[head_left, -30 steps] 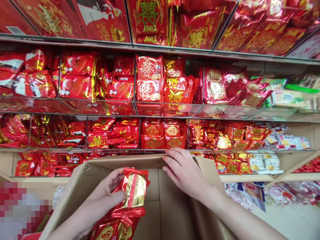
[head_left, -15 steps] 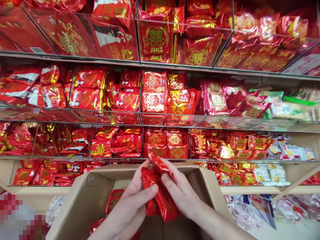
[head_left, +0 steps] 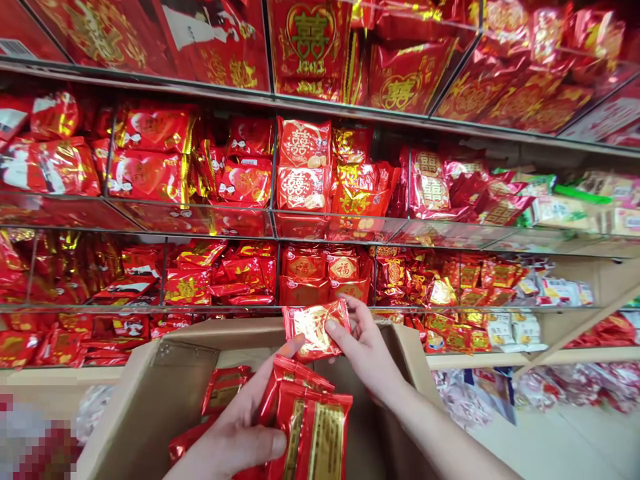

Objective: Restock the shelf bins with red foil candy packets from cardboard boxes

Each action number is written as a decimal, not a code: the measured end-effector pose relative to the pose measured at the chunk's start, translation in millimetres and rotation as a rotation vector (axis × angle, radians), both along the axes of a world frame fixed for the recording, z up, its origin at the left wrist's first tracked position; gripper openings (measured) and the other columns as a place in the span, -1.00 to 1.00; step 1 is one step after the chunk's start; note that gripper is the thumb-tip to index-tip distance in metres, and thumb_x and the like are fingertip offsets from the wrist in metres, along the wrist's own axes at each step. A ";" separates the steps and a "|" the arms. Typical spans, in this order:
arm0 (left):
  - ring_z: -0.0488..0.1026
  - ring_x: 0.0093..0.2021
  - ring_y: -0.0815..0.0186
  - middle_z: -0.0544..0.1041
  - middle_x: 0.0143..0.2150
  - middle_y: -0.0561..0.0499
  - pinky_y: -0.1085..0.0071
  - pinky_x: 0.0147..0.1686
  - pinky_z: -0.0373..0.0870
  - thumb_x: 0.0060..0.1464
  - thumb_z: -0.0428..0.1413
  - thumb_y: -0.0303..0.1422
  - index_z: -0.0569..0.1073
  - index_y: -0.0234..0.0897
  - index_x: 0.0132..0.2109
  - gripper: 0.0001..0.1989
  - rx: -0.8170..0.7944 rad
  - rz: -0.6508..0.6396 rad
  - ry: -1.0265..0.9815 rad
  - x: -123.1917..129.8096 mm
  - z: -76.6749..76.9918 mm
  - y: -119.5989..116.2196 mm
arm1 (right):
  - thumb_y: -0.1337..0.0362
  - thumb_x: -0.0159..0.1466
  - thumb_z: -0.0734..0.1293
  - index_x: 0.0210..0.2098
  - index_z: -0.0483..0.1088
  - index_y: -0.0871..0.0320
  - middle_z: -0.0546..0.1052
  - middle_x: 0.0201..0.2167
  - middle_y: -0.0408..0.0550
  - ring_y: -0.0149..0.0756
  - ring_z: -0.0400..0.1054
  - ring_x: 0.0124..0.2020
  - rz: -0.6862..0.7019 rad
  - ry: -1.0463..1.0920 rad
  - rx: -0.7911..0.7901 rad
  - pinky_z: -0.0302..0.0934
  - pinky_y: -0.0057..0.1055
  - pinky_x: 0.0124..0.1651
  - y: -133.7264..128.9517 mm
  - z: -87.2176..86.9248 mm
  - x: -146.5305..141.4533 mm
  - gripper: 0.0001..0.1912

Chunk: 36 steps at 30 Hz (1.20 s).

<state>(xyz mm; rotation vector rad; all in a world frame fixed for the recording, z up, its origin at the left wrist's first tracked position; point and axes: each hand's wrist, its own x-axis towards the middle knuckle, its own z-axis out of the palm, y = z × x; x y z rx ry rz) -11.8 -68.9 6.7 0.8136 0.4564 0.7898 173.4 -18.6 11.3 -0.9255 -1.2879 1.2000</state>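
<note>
No longer cupping everything together; now pinching one red packet point(head_left: 315, 328) between the fingers of the right hand point(head_left: 367, 350), near the far edge of the open carton point(head_left: 135, 400), while gripping other packets point(head_left: 320, 427) over it in the left hand point(head_left: 245, 427), apparently separating the bunch.

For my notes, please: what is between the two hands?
In the head view, the gold-faced packet in the right hand and, below it, the red packets in the left hand.

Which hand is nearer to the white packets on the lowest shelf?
Right. The right hand, left of the white packets, holds one red packet over the carton; the left hand is farther left and nearer the camera.
</note>
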 end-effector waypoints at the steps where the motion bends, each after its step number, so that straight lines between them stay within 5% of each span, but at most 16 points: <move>1: 0.49 -0.16 0.13 0.52 -0.09 -0.04 0.28 -0.16 0.36 -0.17 0.21 -0.47 -0.15 -0.02 0.28 -0.05 -0.003 0.019 -0.013 0.0 -0.7 -0.2 | 0.11 0.18 0.26 0.12 0.00 0.07 0.44 -0.16 0.02 -0.29 0.41 -0.32 -0.044 -0.090 0.097 0.36 -0.38 -0.42 -0.6 -1.8 2.4 -0.42; 5: 0.47 -0.14 0.15 0.50 -0.06 -0.02 0.30 -0.18 0.36 -0.17 0.20 -0.49 -0.13 0.00 0.27 -0.06 0.005 0.048 -0.042 -1.4 -3.3 1.4 | 0.14 0.14 0.33 0.01 0.24 0.10 0.12 0.19 0.12 -0.13 0.17 0.11 -0.122 -0.705 0.577 0.22 -0.19 0.03 -5.6 -0.3 14.7 -0.53; 9: 0.47 -0.18 0.21 0.48 -0.01 -0.04 0.37 -0.22 0.37 -0.16 0.21 -0.51 -0.03 -0.02 0.25 -0.12 0.053 0.065 -0.020 -6.4 -5.4 3.6 | 0.26 0.27 0.19 -0.04 0.34 0.16 0.41 0.00 0.05 -0.24 0.32 -0.04 -0.107 -1.162 0.918 0.26 -0.27 -0.04 -5.6 11.8 21.4 -0.71; 13: 0.35 0.04 0.05 0.21 0.23 -0.05 0.26 -0.11 0.35 -0.18 0.21 -0.51 0.10 0.03 0.20 -0.19 0.071 0.118 -0.051 -10.6 -4.9 5.1 | 0.27 0.31 0.14 -0.04 0.36 0.19 0.47 -0.08 0.02 -0.29 0.38 -0.13 -0.306 -1.326 1.093 0.27 -0.36 -0.10 18.2 25.7 33.2 -0.70; 19: 0.42 -0.02 0.06 0.42 0.08 -0.09 0.20 -0.11 0.35 -0.16 0.19 -0.53 0.17 -0.01 0.16 -0.28 0.032 0.047 -0.085 -9.8 -13.6 3.6 | 0.19 0.34 0.05 0.03 0.30 0.17 0.44 -0.04 0.07 -0.24 0.42 -0.22 -0.658 -1.609 0.846 0.25 -0.41 -0.32 83.8 34.3 56.2 -0.62; 24: 0.43 -0.04 0.09 0.41 0.09 -0.13 0.28 -0.14 0.36 -0.19 0.21 -0.53 0.17 -0.06 0.17 -0.25 0.008 0.009 -0.057 -6.1 -24.4 3.3 | 0.25 0.32 0.03 0.05 0.27 0.19 0.50 -0.22 0.15 -0.21 0.44 -0.38 -0.617 -1.884 0.634 0.12 -0.44 -0.51 108.9 43.5 52.1 -0.62; 29: 0.41 -0.02 0.07 0.41 0.09 -0.12 0.26 -0.12 0.35 -0.19 0.21 -0.53 0.18 -0.06 0.16 -0.27 -0.015 -0.015 -0.057 -3.9 -26.1 5.3 | 0.48 0.23 0.07 -0.15 0.40 0.29 0.51 -0.33 0.20 -0.11 0.44 -0.36 -0.540 -1.927 0.523 0.19 -0.39 -0.44 118.2 53.6 41.7 -0.67; 36: 0.39 0.01 0.04 0.41 0.10 -0.09 0.17 -0.09 0.36 -0.15 0.18 -0.54 0.16 -0.03 0.17 -0.28 -0.049 -0.014 -0.004 -1.7 -27.9 6.9 | 0.50 0.17 0.13 -0.31 0.47 0.29 0.53 -0.36 0.22 -0.08 0.43 -0.30 -0.540 -1.905 0.433 0.23 -0.33 -0.34 120.8 59.3 40.6 -0.71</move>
